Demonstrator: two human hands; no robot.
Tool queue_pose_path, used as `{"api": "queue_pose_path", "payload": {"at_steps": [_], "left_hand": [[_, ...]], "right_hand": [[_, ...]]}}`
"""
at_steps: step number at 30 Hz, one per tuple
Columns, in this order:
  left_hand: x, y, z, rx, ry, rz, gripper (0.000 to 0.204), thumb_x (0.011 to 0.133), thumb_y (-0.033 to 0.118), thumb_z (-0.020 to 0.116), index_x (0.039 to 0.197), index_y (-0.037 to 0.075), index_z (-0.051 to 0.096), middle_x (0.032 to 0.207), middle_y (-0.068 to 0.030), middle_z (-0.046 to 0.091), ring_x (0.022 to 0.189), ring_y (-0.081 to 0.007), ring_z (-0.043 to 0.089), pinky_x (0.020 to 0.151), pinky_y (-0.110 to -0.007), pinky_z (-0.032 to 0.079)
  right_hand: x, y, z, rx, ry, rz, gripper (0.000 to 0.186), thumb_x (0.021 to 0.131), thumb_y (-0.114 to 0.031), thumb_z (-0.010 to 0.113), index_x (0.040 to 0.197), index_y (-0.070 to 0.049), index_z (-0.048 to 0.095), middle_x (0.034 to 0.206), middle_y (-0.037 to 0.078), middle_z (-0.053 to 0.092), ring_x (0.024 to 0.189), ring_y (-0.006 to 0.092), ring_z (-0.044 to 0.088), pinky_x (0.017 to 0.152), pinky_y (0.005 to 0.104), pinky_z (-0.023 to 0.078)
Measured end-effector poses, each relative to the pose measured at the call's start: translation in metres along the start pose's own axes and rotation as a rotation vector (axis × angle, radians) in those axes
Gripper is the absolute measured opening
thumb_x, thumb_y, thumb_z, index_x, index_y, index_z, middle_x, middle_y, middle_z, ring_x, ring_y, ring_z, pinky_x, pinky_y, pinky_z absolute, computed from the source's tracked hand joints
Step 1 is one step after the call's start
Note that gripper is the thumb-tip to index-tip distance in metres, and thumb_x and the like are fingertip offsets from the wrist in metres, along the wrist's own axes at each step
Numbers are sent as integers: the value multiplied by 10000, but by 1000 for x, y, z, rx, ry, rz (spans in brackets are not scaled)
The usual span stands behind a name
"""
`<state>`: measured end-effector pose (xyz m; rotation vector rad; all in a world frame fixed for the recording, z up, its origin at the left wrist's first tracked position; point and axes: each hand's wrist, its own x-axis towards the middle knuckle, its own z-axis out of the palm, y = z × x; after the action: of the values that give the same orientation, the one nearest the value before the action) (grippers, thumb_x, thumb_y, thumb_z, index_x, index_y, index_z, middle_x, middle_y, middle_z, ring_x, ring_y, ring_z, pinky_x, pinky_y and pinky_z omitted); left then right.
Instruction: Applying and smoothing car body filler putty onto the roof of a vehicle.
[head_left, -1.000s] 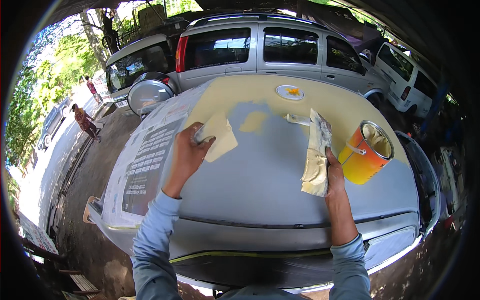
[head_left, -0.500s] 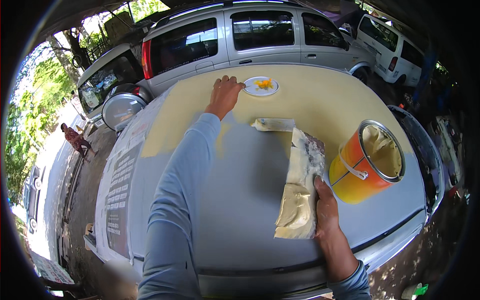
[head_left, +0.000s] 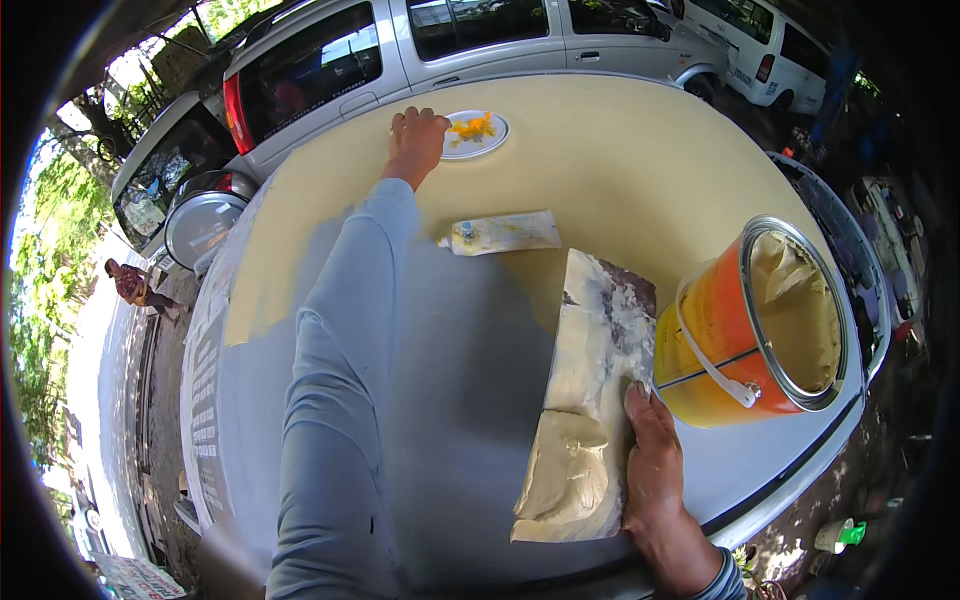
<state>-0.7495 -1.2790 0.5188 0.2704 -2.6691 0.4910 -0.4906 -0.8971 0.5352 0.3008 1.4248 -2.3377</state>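
Note:
My left hand [head_left: 417,146] reaches over the far side of the car roof [head_left: 470,390], fingers curled in at the left edge of a small white lid [head_left: 459,150]. Orange and yellow paste [head_left: 474,128] sits on that lid. Whatever the fingers pinch is hidden behind the hand. A smeared white squeeze tube [head_left: 507,233] lies nearer to me. In my right hand [head_left: 655,460] is a flat, putty-crusted board [head_left: 590,350], held by its right edge, thumb on top. A thick cream mound of putty [head_left: 570,470] covers its near end. The orange-yellow can [head_left: 715,345] of putty stands tilted in view beside it.
Cream filler [head_left: 640,150] coats the roof's far part; the near part is bare grey. Paper masking [head_left: 205,400] runs down the left side. A silver van [head_left: 480,45] is parked close behind, a white van [head_left: 770,50] farther right. A person [head_left: 140,287] walks at far left.
The view has shifted, so the lid and tube appear farther left and higher. My left hand has come a little closer to the lid. The board is still in my right hand, lower in view.

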Motion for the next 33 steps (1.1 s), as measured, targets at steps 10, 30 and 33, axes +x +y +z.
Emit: {"api": "queue_pose_path", "payload": {"at_steps": [10, 30, 33], "left_hand": [[16, -6, -14, -98, 74, 53, 328, 829, 34, 596, 1055, 224, 738, 1039, -55, 668, 1081, -247, 565, 960, -430, 388], [-189, -23, -216, -735, 181, 344, 314, 852, -3, 538, 1077, 128, 712, 965, -123, 628, 894, -316, 569, 877, -392, 451], [-306, 7, -286, -459, 177, 452, 401, 740, -35, 608, 1090, 130, 715, 957, -57, 639, 819, -251, 523, 727, -363, 458]], "right_hand": [[2, 6, -1, 22, 7, -15, 334, 993, -240, 533, 1228, -5, 568, 1137, 63, 620, 1029, 134, 549, 942, 267, 416], [-21, -4, 0, 212, -387, 262, 470, 997, -353, 463, 1310, -4, 461, 1189, 148, 601, 1033, 269, 636, 909, 403, 526], [-28, 1, -1, 137, -507, 233, 514, 1013, -404, 417, 1341, -9, 433, 1195, 166, 600, 1052, 278, 634, 900, 406, 534]]}}
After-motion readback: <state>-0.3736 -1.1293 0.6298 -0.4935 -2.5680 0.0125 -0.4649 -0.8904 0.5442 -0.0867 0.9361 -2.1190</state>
